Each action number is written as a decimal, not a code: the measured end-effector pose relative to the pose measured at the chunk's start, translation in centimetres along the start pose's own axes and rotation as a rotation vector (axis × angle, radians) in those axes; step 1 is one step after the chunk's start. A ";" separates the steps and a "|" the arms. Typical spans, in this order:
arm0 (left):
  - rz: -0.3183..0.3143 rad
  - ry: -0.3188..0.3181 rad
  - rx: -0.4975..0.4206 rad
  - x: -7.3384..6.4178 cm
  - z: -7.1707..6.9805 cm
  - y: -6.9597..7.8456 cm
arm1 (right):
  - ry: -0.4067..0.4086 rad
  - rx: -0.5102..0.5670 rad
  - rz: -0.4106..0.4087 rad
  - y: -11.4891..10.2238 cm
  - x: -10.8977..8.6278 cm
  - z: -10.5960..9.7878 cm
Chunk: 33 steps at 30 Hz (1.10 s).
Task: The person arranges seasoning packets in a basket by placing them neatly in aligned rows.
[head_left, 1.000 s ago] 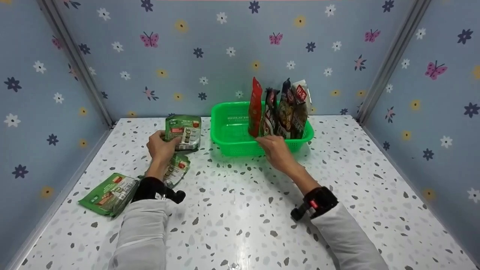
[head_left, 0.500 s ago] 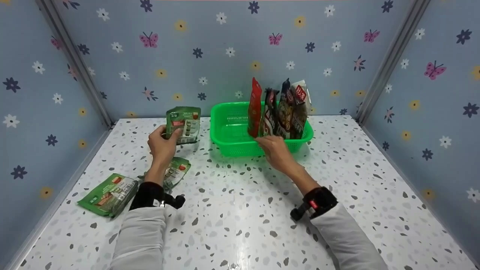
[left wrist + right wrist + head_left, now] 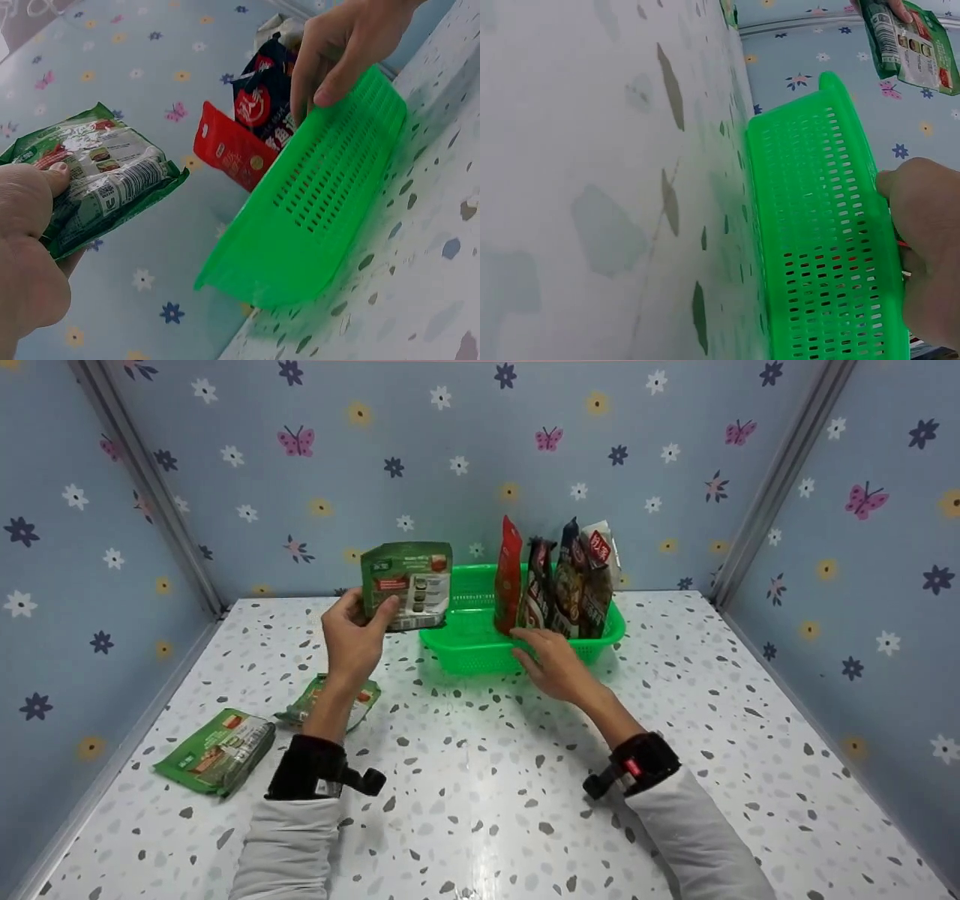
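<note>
My left hand (image 3: 354, 641) holds a green food packet (image 3: 409, 585) upright in the air, thumb on its printed face and fingers behind. A barcode shows on the packet (image 3: 109, 169) in the left wrist view. My right hand (image 3: 553, 664) is at the near rim of the green plastic basket (image 3: 480, 660). In the left wrist view its thumb lies outside the rim and its fingers reach over it. Inside the basket's right half stand a red bag (image 3: 508, 577) and several dark bags (image 3: 570, 585).
Two more green packets lie on the speckled table: one flat at the left (image 3: 217, 754), another partly behind my left forearm (image 3: 364, 701). Patterned wall panels (image 3: 480, 457) enclose the table at the back and both sides.
My left hand has lifted the green packet off the table and carried it up and right, to the basket's left end. The right hand stays at the rim, its thumb now more visible.
</note>
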<state>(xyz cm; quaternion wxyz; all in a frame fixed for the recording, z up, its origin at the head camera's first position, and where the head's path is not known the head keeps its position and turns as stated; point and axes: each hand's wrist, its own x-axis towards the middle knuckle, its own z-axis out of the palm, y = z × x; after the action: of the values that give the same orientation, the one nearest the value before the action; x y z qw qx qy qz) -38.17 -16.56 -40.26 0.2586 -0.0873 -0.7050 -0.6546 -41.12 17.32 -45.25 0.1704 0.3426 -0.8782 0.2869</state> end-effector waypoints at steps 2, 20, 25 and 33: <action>0.000 -0.035 -0.035 -0.5 0.7 0.9 | 0.004 0.054 0.032 -0.5 0.1 -0.6; 0.040 -0.262 -0.231 -4.5 6.7 5.6 | 0.228 0.691 0.198 -8.9 -0.1 -7.1; 0.038 -0.300 -0.247 -5.3 7.8 6.0 | 0.248 0.748 0.221 -9.0 -0.6 -7.5; 0.028 -0.345 -0.261 -5.9 8.3 6.3 | 0.304 0.787 0.170 -9.0 -0.9 -7.7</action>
<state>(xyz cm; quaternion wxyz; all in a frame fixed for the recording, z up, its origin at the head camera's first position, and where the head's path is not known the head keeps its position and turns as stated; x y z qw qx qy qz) -32.27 -6.43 -37.61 0.1296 -0.2407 -0.6469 -0.7119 -33.39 17.11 -36.21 0.1297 0.2615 -0.6919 0.6603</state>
